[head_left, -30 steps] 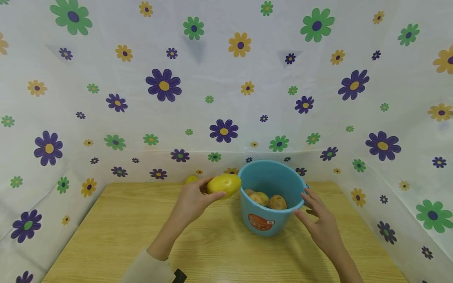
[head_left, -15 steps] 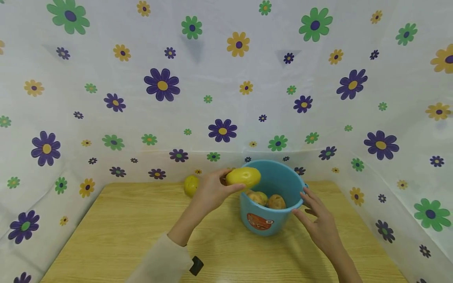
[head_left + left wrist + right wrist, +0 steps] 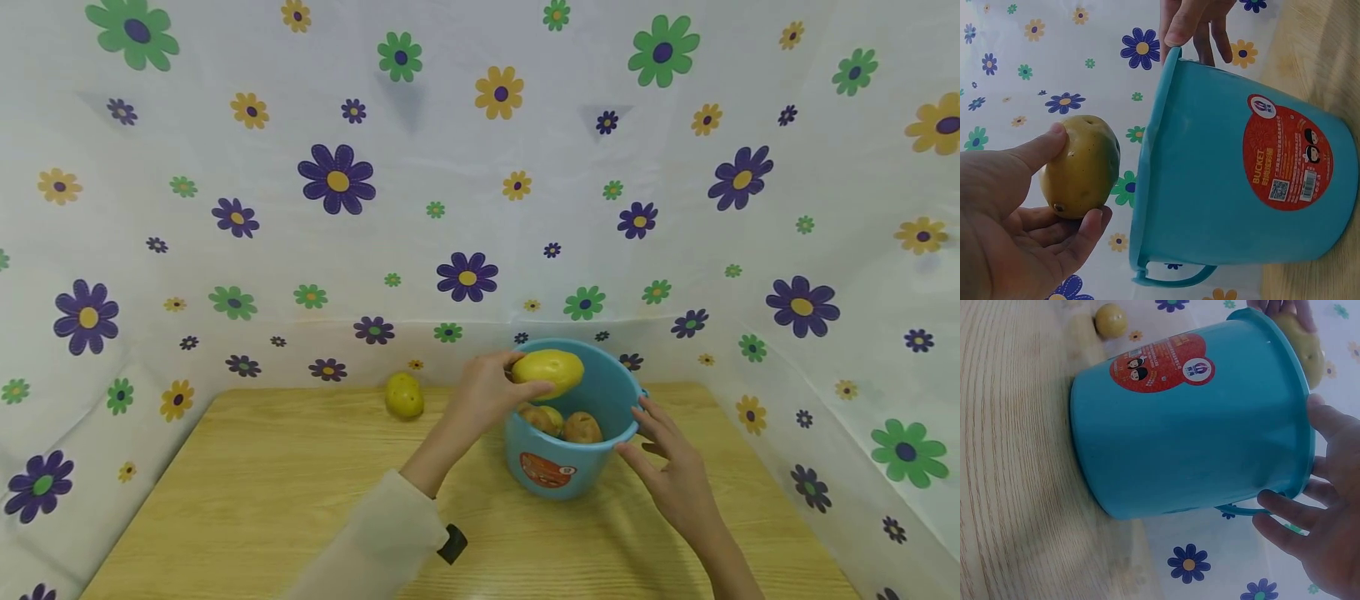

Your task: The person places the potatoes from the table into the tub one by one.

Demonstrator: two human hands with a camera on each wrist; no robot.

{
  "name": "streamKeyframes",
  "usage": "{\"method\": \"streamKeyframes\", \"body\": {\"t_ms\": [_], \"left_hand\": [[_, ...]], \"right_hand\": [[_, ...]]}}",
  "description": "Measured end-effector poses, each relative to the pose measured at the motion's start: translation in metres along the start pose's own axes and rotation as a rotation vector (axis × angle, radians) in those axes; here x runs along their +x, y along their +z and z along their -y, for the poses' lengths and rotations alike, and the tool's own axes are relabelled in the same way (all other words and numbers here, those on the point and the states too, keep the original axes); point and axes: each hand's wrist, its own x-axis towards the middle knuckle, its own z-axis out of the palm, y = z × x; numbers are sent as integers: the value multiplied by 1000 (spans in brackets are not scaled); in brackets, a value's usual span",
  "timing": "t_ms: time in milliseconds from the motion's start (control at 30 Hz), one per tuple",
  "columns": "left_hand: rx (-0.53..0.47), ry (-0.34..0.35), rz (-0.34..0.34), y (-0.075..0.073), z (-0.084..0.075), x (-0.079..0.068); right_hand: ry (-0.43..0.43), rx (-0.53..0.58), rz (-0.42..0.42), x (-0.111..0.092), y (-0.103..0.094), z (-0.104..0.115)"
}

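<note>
My left hand (image 3: 487,387) grips a yellow potato (image 3: 549,372) between thumb and fingers, over the left side of the mouth of a blue bucket (image 3: 551,472). In the left wrist view the potato (image 3: 1085,165) appears beside the bucket's rim. Several potatoes (image 3: 582,427) lie inside the bucket, partly hidden by its wall. The bucket stands upright. At its right side my right hand (image 3: 675,467) holds the rim, thumb at the near edge and fingers spread further back. The right wrist view shows the thumb (image 3: 1325,419) on the rim and two fingers near the handle (image 3: 1244,510).
Another yellow potato (image 3: 405,396) lies on the wooden table (image 3: 262,492) near its back edge, left of the bucket. A white flower-printed sheet (image 3: 405,167) rises behind the table and along both sides. A black band (image 3: 452,544) shows by the left sleeve.
My left hand has carried the potato right, from beside the bucket to over its opening. The potato on the table has come fully into sight. My right hand stays at the rim.
</note>
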Motion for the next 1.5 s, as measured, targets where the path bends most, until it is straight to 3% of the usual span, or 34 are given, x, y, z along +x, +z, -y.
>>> {"method": "streamKeyframes", "body": {"t_ms": [167, 500, 867, 1167, 1500], "left_hand": [[24, -25, 19, 13, -4, 9], [-24, -27, 33, 30, 1, 24], [-15, -44, 20, 42, 4, 38], [-7, -38, 34, 45, 3, 42], [-60, 56, -28, 40, 13, 41]], "right_hand": [[0, -2, -12, -1, -2, 1], [-18, 26, -9, -1, 0, -2], [-13, 12, -4, 0, 0, -2], [5, 28, -5, 0, 0, 1], [4, 19, -13, -2, 0, -1]]}}
